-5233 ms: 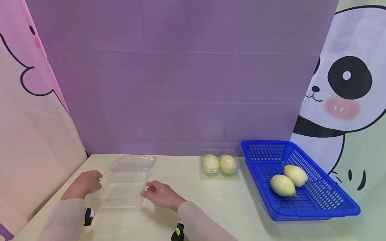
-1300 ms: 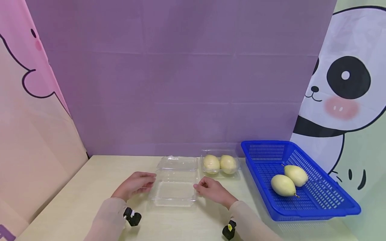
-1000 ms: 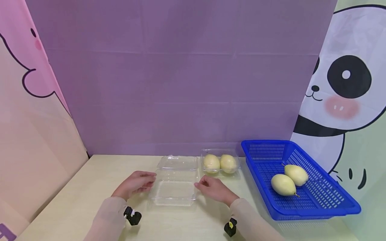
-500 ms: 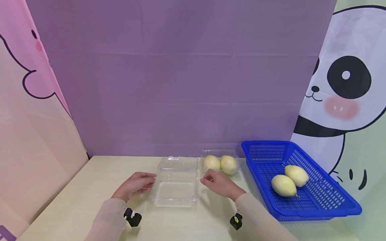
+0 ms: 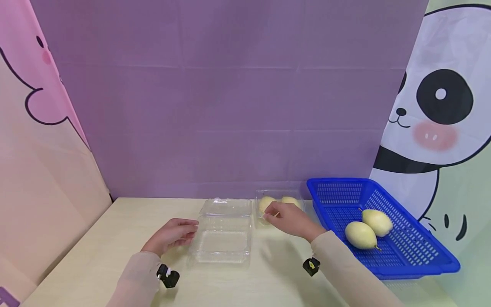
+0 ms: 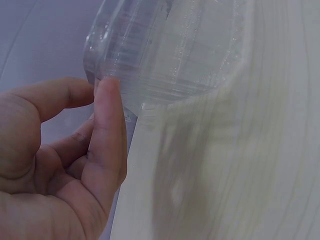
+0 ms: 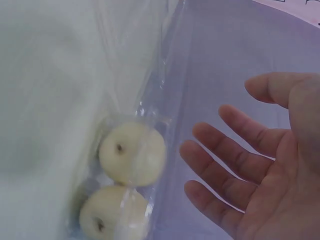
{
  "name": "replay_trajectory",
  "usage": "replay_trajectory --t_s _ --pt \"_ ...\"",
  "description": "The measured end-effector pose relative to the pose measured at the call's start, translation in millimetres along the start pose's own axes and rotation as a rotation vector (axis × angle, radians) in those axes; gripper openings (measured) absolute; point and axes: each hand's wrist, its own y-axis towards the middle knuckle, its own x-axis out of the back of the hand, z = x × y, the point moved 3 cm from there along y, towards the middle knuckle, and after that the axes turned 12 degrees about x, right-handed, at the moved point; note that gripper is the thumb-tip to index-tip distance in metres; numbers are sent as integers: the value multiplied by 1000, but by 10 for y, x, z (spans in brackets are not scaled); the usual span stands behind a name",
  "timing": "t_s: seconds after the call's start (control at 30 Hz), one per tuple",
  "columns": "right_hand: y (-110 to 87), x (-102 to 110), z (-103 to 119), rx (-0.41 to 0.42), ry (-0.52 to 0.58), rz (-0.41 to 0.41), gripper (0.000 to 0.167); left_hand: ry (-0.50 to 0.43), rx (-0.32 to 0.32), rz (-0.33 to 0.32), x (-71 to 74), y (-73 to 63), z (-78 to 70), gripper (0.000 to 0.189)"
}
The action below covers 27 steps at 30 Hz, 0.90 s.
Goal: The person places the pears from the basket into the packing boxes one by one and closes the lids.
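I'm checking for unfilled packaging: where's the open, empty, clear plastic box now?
In the head view, just left of centre, the open clear plastic box sits on the pale wood-grain table, its left edge touching the person's left hand.

Left side, as I see it: the left forearm (image 5: 134,277) enters low, in a long pale sleeve, and angles forward and inward. The left hand (image 5: 171,235) is bare, the back of it turned up. The thumb (image 6: 55,98) and extended fingers (image 6: 107,132) meet at their tips in a pinch; behind them, other fingers lie bent toward the palm.

Right side: the right forearm (image 5: 350,266), sleeved alike, runs diagonally forward and inward. The right hand (image 5: 291,219), also bare, sits farther forward than the left. Its thumb stands apart from the four fingers, which are loosely bent and slightly spread.
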Motion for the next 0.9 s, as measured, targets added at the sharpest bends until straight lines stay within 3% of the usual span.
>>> replay_trajectory --t_s 0.33,0.9 --pt "-38 265 -96 1 -12 22 20 5 -7 16 2 27 5 43" --pt "-237 843 -201 -33 -168 67 26 13 -5 11 8 -4 -11 43"
